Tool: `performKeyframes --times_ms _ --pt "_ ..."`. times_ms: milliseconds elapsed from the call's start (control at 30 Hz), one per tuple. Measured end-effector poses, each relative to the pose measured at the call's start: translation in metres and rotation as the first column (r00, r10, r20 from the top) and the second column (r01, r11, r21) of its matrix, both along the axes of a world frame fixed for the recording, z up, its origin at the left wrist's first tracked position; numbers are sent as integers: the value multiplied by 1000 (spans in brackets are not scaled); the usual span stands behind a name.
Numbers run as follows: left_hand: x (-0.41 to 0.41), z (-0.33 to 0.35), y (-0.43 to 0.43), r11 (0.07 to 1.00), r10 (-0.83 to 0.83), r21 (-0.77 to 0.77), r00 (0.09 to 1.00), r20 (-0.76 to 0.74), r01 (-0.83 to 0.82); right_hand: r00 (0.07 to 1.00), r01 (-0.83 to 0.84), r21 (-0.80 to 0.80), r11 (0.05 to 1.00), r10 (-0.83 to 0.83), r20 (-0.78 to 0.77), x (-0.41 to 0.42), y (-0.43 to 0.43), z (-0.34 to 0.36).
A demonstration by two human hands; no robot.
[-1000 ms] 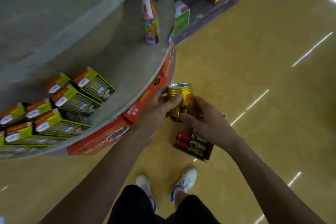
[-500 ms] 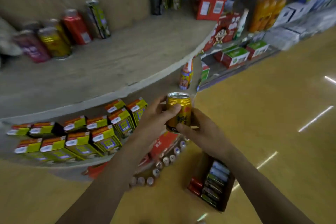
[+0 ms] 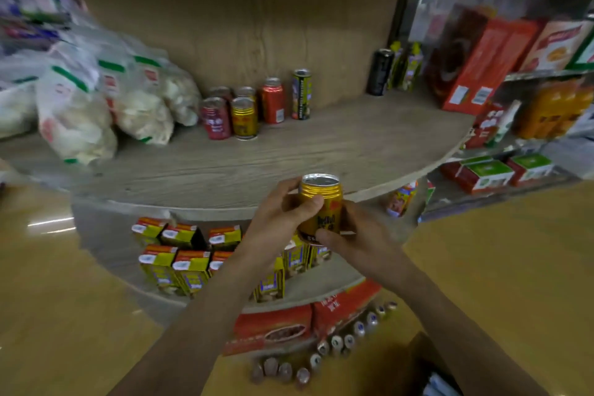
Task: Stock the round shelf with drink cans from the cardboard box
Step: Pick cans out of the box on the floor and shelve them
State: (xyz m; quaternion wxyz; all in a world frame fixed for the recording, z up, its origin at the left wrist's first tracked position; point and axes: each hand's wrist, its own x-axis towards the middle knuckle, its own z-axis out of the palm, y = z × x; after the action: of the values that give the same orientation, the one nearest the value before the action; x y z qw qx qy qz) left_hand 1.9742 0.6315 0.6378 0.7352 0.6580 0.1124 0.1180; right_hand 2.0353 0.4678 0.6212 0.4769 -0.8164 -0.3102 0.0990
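Gold can point(image 3: 319, 206) upright, held w/ both hands — L hand point(image 3: 279, 219) curled round upper part, R hand point(image 3: 356, 235) gripping base — at round shelf point(image 3: 321, 154) front edge, other cans point(image 3: 245, 117) at back.

Upper tier of round shelf point(image 3: 321, 151): upright cans point(image 3: 244, 109) at 12 o'clock, white bags point(image 3: 96, 106) at 10 o'clock, black can point(image 3: 381, 72) at 2 o'clock. Lower tier carries yellow cartons point(image 3: 189, 267).

One head-worn wide-angle camera, aimed forward and down.
It looks from close above at the left hand point(image 3: 276, 222) and right hand point(image 3: 356, 235) mid-frame, the round shelf point(image 3: 321, 151) near ahead and the floor point(image 3: 498, 267) below; straight lines bend toward the frame's borders.
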Motion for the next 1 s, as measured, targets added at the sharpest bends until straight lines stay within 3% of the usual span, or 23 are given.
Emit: performKeyframes --times_ms 333,700,1000 --pt "17 3 48 996 82 38 996 35 -84 995 -103 -20 994 103 5 45 60 2" --pt "67 -12 88 979 169 119 986 4 -169 992 -98 -126 987 106 64 110 122 -8" --pt "91 -24 120 942 236 257 971 -47 -217 992 -92 -54 994 96 81 128 165 -25"
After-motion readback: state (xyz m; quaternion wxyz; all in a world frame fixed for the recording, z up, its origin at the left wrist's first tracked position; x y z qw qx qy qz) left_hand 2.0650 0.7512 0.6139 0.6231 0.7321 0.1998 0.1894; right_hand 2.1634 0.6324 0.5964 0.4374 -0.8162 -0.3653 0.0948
